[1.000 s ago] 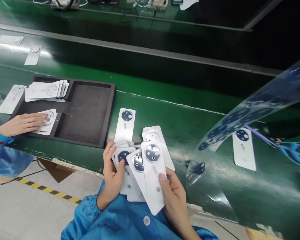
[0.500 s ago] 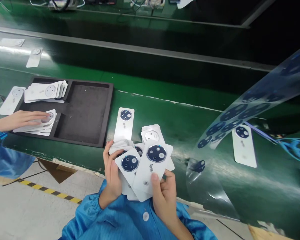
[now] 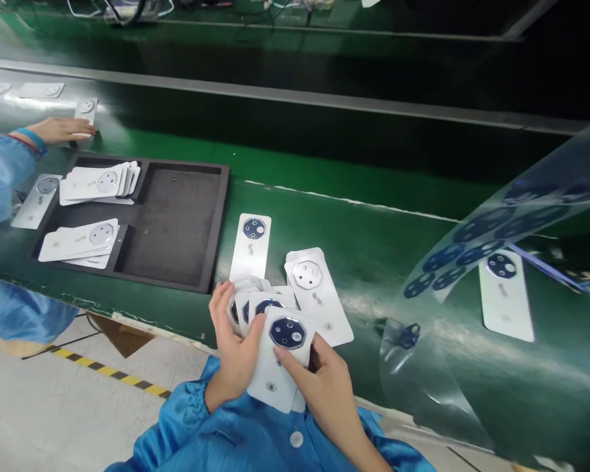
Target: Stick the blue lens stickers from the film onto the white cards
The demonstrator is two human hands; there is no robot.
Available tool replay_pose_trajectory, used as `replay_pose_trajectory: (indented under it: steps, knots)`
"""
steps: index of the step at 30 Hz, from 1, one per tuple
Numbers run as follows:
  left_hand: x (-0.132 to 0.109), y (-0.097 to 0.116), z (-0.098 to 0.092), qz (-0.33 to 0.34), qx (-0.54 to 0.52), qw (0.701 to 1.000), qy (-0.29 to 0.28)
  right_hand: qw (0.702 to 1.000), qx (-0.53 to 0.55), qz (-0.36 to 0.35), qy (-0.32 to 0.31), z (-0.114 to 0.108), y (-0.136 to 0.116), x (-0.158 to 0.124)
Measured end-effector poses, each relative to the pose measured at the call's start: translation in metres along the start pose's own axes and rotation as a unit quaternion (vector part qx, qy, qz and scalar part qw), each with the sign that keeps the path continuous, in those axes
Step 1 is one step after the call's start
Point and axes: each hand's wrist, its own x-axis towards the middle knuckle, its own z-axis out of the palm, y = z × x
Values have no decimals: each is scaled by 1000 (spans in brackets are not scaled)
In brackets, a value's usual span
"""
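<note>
Several thin white phone back covers (image 3: 271, 383), each with a dark octagonal camera patch, are held fanned out in front of my chest. My left hand (image 3: 233, 351) is closed around the left side of the fan, its thumb lying across the front. My right hand (image 3: 324, 380) grips the front covers from the right, thumb on the face and fingers hidden behind. Just beyond my right hand, a small pile of covers with a silvery camera patch (image 3: 324, 298) lies on the green bench. One dark-patched cover (image 3: 250, 252) rests past my left hand.
A black tray (image 3: 174, 226) at left holds two stacks of covers. Another person's hand (image 3: 61, 130) touches a cover on the far left surface. Clear film with dark octagonal stickers (image 3: 467, 239) curves up at right, near a single cover (image 3: 507, 301).
My hands have drawn the fanned covers closer together, and my left thumb now lies over the front. The other person's hand has left the tray's near stack for a cover farther back.
</note>
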Motion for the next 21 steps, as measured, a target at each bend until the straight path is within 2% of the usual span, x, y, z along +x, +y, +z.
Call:
replay_pose_trajectory:
  steps: [5,6,11,14,17,21]
  knots:
    - [-2,-3,-2,-4,-46,999,1,994,57,25,85,-8,-1,0]
    - [-2,-4,-2,-2,-43,999,3,994,64,29,87,-10,-1,-1]
    - [-2,-5,0,20,-29,999,-5,999,22,40,13,-11,0,-7]
    - [-3,-4,-1,3,-41,999,-12,996,27,51,61,-10,-1,-10]
    - [-4,-4,-1,-43,-99,994,-2,992,56,55,97,-12,-4,-8]
    - [-5,-5,3,-36,-118,992,10,999,29,35,8,-13,-5,-2]
